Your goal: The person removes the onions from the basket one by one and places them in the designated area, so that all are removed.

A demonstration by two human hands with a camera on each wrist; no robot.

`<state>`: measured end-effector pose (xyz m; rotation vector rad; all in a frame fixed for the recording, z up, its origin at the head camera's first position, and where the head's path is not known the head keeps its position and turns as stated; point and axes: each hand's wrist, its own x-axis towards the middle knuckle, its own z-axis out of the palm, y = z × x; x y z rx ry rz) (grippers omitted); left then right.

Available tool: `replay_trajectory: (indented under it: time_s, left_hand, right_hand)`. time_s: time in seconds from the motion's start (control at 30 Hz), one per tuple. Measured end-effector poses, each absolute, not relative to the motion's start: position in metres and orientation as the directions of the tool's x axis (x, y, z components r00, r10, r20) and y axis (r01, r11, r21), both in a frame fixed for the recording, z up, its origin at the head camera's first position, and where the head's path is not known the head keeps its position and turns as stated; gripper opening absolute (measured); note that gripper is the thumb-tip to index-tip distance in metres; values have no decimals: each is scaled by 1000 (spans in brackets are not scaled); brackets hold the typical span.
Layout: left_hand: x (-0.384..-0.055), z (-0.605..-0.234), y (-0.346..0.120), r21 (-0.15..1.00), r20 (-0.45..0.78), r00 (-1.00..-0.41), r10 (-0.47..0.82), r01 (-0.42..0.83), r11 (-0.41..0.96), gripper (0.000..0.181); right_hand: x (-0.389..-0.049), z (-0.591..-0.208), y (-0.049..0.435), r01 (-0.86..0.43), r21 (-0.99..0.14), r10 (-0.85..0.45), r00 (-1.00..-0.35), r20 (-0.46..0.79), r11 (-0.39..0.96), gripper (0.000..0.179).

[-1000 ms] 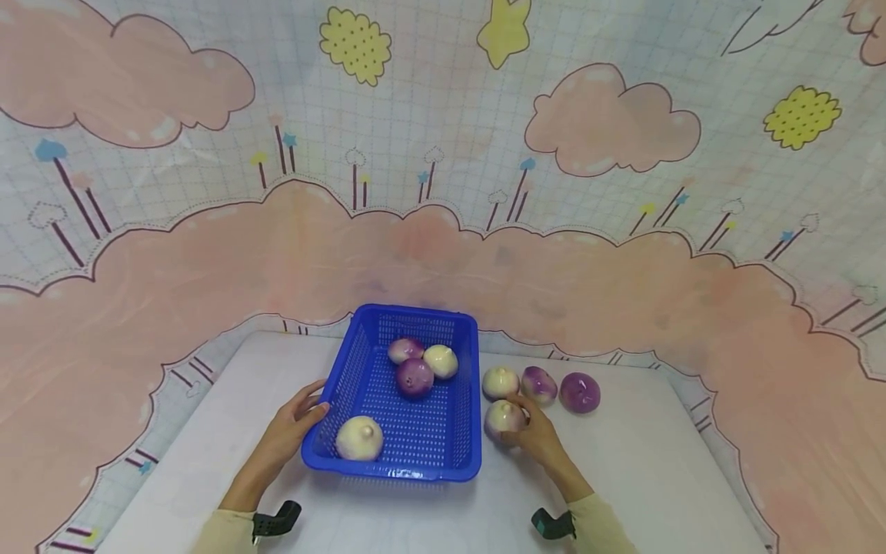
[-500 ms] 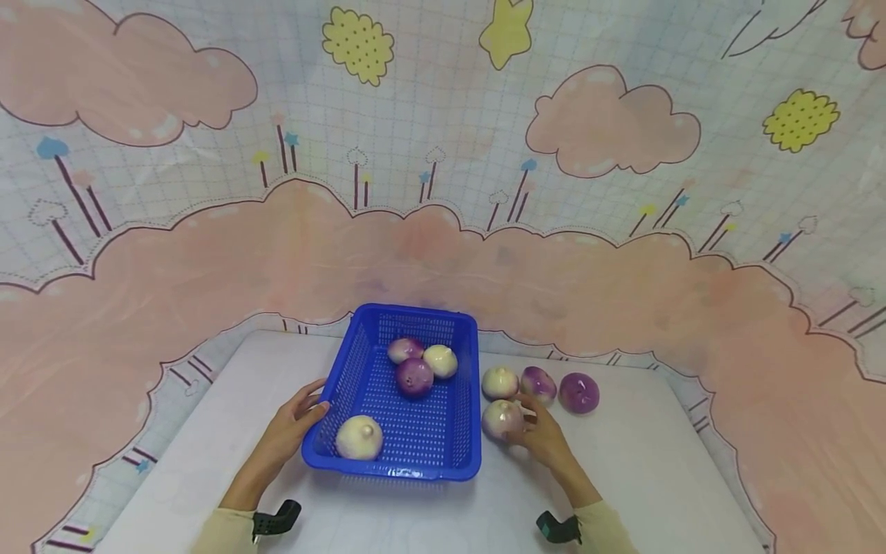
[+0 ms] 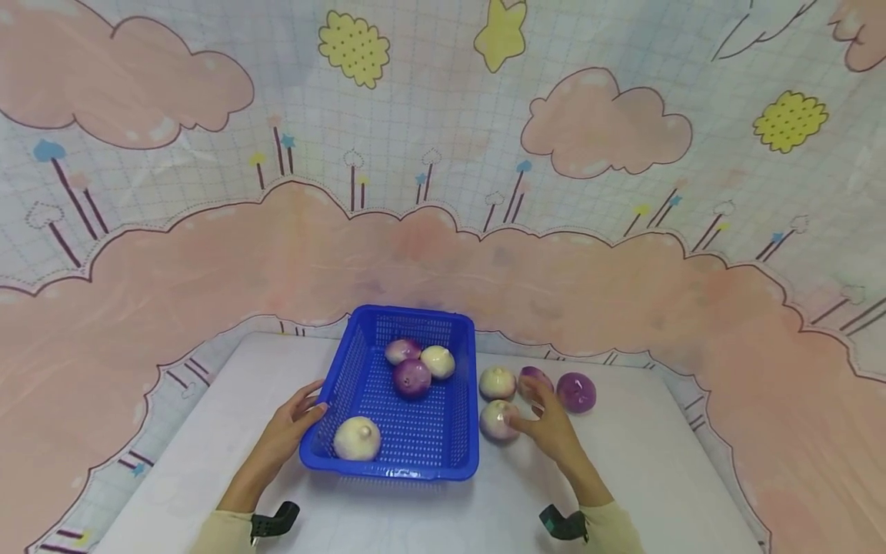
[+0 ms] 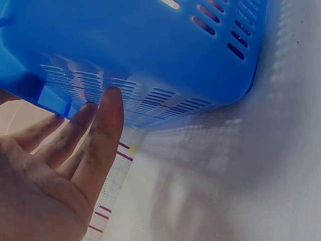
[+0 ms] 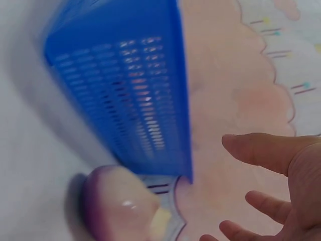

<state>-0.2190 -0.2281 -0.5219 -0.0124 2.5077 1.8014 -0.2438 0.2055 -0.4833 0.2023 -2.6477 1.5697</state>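
At approx. 4 o'clk of the blue rectangular perforated plastic basket point(image 3: 422, 427), just outside its wall, a pale, purple-tinged, glossy round bulb point(image 3: 497, 422) rests on the white flat-topped table point(image 3: 664, 469). Ref.: 12 o'clk = away from wearer.

Right hand point(image 3: 554, 431) (RH): at 3 o'clk of this bulb. Fingers spread apart, nothing clamped; right-wrist view shows thumb clear of the bulb visible there.
Left hand point(image 3: 284, 427) (LH): at basket 9 o'clk. Fingers apart, nearly straight, tips on outer wall; thumb at rim.

Other bulbs, table side: cream round bulb point(image 3: 496, 382) at 12 o'clk of the RH bulb, contact n/a to judge; purple-and-white oval bulb point(image 3: 531, 374) at approx. 1 o'clk, partly behind RH fingers; deep-purple round bulb point(image 3: 576, 392) at approx. 2 o'clk.
Basket contents, qty 4: violet-white oval bulb point(image 3: 402, 352), ivory round bulb point(image 3: 438, 362) and dark violet round bulb point(image 3: 411, 378) clustered twd. 12 o'clk; large white pointed bulb point(image 3: 357, 438) alone at 7 o'clk.

Step in hand (judged): set-down/release of the RH bulb beside basket. Next move prob. calls for RH to lift clear, cross the rim and grasp the 7 o'clk bulb, w/ LH steadying the basket.
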Motion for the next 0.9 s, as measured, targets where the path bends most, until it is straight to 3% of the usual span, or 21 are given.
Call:
replay_trajectory:
  time_s: [0.5, 0.9]
  left_hand:
    - [-216, -521, -228, 947, -47, -999, 19, -38, 320, 64]
    - [-217, -520, -227, 945, -57, -998, 16, -48, 324, 64]
  right_hand:
    - [-230, -457, 179, -274, -882, -161, -960, 228, 383, 67]
    - [-224, -445, 149, -230, -917, -201, -965, 171, 325, 67]
